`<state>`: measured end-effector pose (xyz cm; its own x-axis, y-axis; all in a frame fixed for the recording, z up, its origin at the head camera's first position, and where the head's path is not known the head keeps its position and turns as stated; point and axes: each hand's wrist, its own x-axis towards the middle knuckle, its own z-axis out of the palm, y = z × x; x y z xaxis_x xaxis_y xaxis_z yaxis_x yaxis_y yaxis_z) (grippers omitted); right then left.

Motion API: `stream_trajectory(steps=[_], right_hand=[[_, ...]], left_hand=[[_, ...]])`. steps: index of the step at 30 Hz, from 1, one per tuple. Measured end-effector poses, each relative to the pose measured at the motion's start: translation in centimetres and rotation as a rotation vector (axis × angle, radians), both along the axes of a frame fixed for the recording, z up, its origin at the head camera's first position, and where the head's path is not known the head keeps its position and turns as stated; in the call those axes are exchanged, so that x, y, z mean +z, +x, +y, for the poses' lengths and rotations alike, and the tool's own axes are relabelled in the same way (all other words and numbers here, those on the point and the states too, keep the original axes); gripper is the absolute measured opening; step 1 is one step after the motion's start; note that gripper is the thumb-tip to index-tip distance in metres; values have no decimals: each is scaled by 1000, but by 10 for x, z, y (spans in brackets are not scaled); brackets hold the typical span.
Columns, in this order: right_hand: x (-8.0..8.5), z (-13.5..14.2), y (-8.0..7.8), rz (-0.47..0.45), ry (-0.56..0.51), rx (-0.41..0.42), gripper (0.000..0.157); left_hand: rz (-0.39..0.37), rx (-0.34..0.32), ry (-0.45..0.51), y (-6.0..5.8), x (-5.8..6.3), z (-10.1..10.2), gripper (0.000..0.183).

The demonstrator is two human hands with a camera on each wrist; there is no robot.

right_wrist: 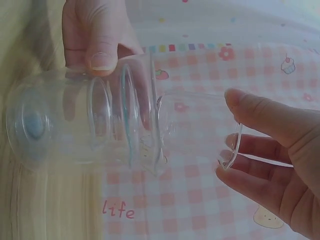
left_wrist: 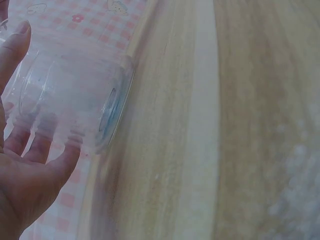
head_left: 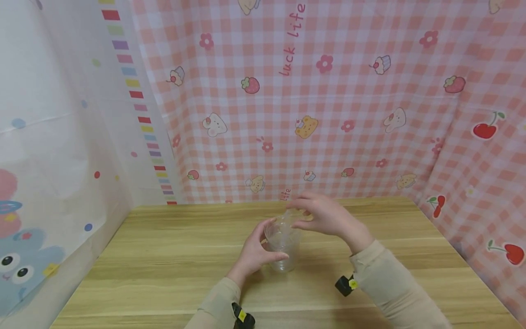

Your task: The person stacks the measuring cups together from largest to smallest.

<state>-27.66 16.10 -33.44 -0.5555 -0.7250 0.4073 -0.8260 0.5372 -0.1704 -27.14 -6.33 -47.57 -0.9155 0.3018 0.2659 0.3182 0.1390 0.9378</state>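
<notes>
A clear plastic cup [head_left: 283, 262] stands upright on the wooden table, with more clear cups nested inside it; how many is unclear. My left hand [head_left: 255, 252] holds its side, the thumb at the front and fingers behind. In the right wrist view, my right hand [right_wrist: 280, 155] pinches the rim of another clear cup [right_wrist: 192, 125]. That cup's base is at the mouth of the nested cups [right_wrist: 55, 145]; whether it sits slightly inside is hard to tell through the plastic. The left wrist view shows my left fingers [left_wrist: 37, 147] curved around the outer cup's wall.
The wood-grain table [head_left: 164, 269] extends around both hands. A pink checked cloth [head_left: 279, 105] hangs behind its far edge, and printed cloths hang at the left and right. Black wrist cameras [head_left: 344, 285] are strapped by both sleeves.
</notes>
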Motion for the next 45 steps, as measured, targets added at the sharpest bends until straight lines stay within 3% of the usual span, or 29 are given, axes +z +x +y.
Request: stream_trajectory(steps=[21, 23, 28, 30, 45], right_hand=[[-12, -16, -2, -14, 52, 2, 38], [-13, -17, -2, -16, 62, -4, 38], [-18, -20, -3, -22, 78, -8, 36], [-19, -21, -3, -28, 83, -8, 36], [-25, -28, 0, -87, 130, -33, 39]], left_hand=[[-9, -1, -5, 1, 2, -1, 91], [-14, -6, 4, 6, 10, 0, 90], [-28, -4, 0, 6, 9, 0, 90], [-23, -1, -2, 1, 1, -1, 91], [-32, 4, -8, 2, 0, 0, 90]])
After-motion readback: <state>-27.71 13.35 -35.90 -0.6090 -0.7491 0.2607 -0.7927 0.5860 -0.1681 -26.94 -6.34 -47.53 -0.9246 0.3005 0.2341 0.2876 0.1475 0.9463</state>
